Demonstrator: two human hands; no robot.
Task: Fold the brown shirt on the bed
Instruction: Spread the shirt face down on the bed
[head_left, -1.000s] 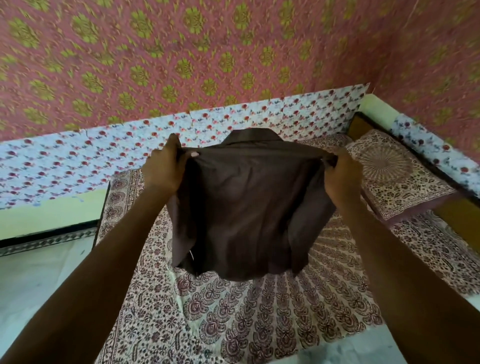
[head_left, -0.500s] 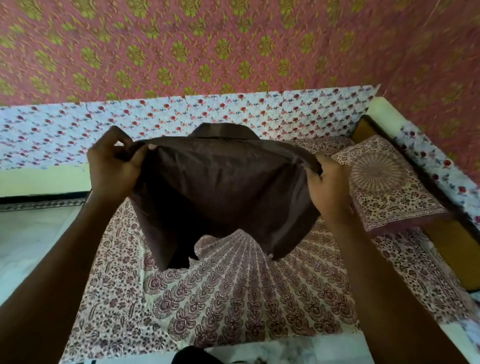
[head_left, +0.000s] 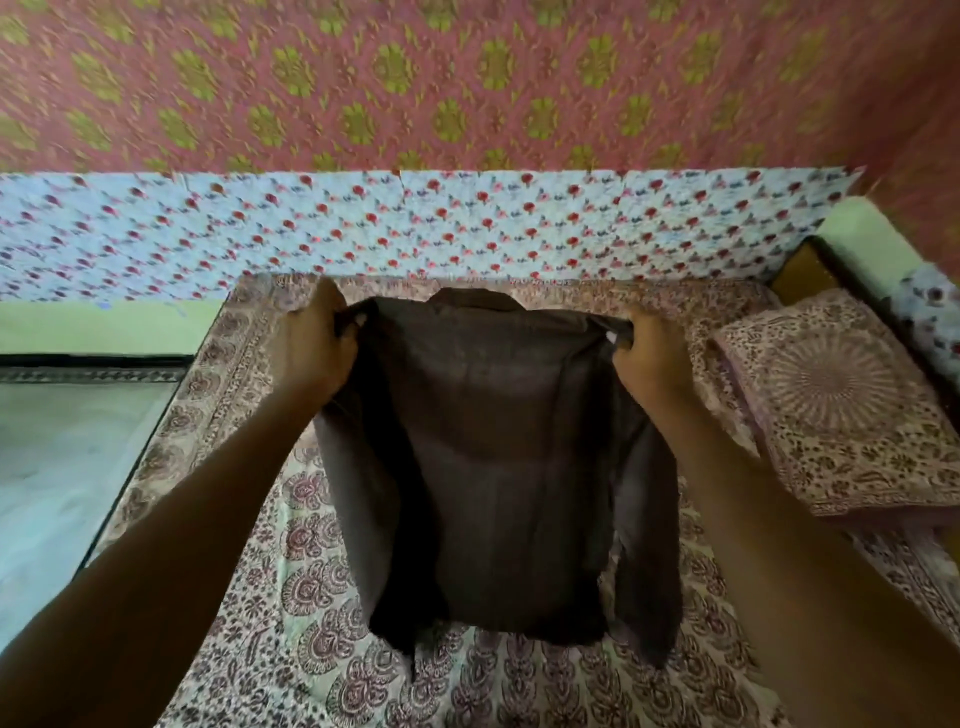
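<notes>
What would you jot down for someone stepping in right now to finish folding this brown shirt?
Left hand: gripping the brown shirt at one shoulder.
Right hand: gripping the other shoulder.
Shirt: held up by both hands over the patterned bed sheet, collar at the top, sides and sleeves hanging down.
Pillow: on the bed to the right.
Done: shirt picked up and spread between the hands.
Left: lay it flat on the sheet, then make every fold.

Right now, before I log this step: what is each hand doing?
Left hand: closed, gripping the brown shirt at one shoulder.
Right hand: closed, gripping the same shirt at the other shoulder.
</notes>
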